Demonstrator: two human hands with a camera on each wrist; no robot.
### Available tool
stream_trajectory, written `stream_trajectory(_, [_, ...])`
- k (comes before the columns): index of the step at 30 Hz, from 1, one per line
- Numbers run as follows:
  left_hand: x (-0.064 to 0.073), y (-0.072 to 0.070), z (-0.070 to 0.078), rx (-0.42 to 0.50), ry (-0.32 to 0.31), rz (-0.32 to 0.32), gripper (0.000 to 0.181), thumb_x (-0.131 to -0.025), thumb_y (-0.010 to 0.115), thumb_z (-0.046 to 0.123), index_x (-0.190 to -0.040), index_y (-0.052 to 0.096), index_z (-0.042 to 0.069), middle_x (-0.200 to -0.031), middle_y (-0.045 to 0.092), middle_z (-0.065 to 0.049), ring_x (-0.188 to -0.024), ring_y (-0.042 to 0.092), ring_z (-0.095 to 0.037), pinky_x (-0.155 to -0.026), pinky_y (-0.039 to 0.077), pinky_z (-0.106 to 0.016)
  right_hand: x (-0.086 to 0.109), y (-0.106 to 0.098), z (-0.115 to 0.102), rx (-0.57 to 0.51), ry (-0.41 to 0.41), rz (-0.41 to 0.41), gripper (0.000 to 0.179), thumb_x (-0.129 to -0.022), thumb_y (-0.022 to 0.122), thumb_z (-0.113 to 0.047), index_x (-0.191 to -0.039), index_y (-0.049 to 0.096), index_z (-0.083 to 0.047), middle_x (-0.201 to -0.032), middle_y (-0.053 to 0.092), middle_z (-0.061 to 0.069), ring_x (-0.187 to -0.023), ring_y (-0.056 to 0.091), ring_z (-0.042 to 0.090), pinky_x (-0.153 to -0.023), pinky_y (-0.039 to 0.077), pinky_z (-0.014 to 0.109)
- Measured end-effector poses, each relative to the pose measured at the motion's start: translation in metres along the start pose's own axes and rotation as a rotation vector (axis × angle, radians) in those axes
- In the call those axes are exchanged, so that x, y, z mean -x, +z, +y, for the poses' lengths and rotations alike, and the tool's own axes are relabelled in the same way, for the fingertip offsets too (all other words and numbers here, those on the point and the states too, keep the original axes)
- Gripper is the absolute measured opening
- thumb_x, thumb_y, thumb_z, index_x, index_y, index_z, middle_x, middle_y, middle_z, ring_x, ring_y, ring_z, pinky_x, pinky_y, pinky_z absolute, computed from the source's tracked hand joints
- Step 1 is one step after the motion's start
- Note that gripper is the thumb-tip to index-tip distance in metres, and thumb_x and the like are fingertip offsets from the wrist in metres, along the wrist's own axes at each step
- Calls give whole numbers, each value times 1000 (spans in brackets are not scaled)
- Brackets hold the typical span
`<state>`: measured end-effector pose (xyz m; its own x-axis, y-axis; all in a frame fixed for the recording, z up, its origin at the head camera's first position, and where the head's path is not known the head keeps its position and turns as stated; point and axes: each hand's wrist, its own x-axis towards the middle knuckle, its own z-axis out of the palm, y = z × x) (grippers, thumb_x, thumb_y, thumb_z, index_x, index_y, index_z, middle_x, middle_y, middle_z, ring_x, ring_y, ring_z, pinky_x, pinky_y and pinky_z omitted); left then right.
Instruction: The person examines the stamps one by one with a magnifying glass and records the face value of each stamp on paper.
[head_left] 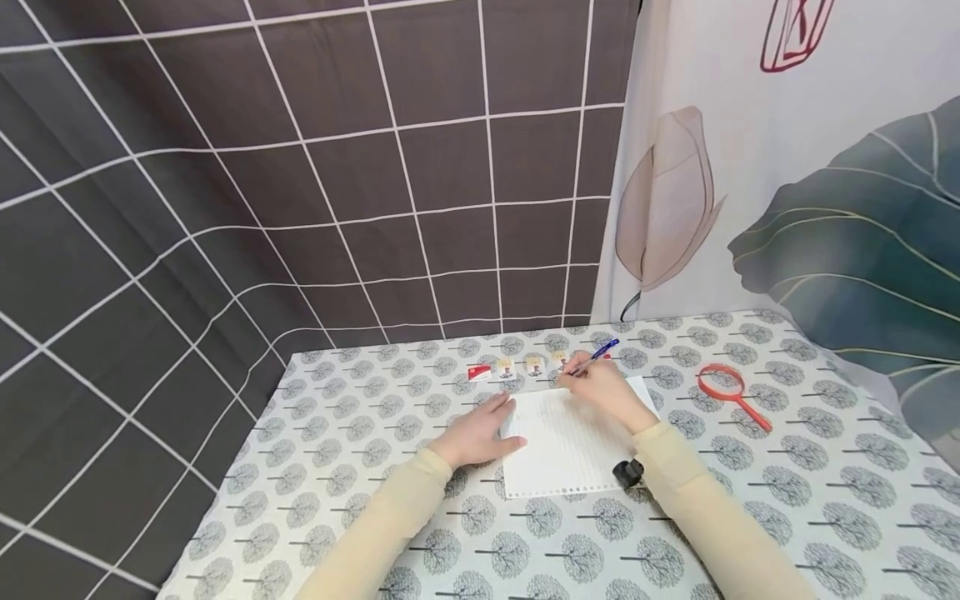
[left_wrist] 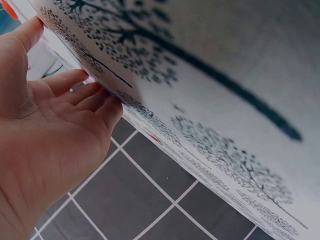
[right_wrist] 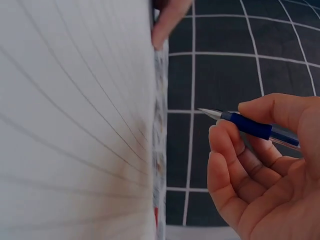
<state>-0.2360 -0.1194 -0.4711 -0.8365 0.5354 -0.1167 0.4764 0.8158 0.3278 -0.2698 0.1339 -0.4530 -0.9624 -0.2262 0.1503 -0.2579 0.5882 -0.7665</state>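
A sheet of lined paper with punched holes along its near edge lies on the patterned tablecloth. Over its upper right part, my right hand holds a blue pen between thumb and fingers. In the right wrist view the pen's blue grip shows, its tip apart from the page. My left hand rests at the paper's left edge, thumb on the sheet and fingers extended. The left wrist view shows that hand with its fingertips against the surface.
Beyond the paper stands a row of small picture cards, with a red and white card at its left end; my right hand partly hides the row. To the right lies a red magnifying glass. A dark grid curtain hangs behind the table.
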Motion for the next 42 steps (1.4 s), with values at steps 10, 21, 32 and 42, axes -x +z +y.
stream_trajectory(10, [0,-2,-1,2,14,0,78,-99,56,53,-155,36,2,-165,25,-14,-150,26,-30,-121,27,-44,-3,-26,7,-7,-27,57,10,-93,71,-16,-96,65,-9,-91,69,5,-79,60,20,-72,48,32])
stream_trajectory(21, [-5,-5,1,-20,24,-1,78,-100,54,53,-156,34,2,-165,24,-14,-151,25,-29,-122,25,-42,-1,-46,8,-51,-70,87,12,-92,73,-14,-97,66,-6,-89,69,6,-74,58,19,-65,48,28])
stream_trajectory(32, [-8,1,-2,15,9,-17,78,-100,53,54,-157,33,4,-166,22,-12,-151,24,-28,-122,26,-42,15,-78,17,-56,-78,33,13,-97,68,-13,-106,66,-4,-100,69,12,-89,60,22,-73,49,31])
stream_trajectory(42, [-7,-2,-4,-10,46,-21,77,-102,51,52,-157,31,2,-166,22,-14,-152,22,-30,-122,24,-43,30,-109,30,12,-68,-7,18,-99,64,-14,-111,63,-1,-107,67,16,-96,63,28,-75,53,31])
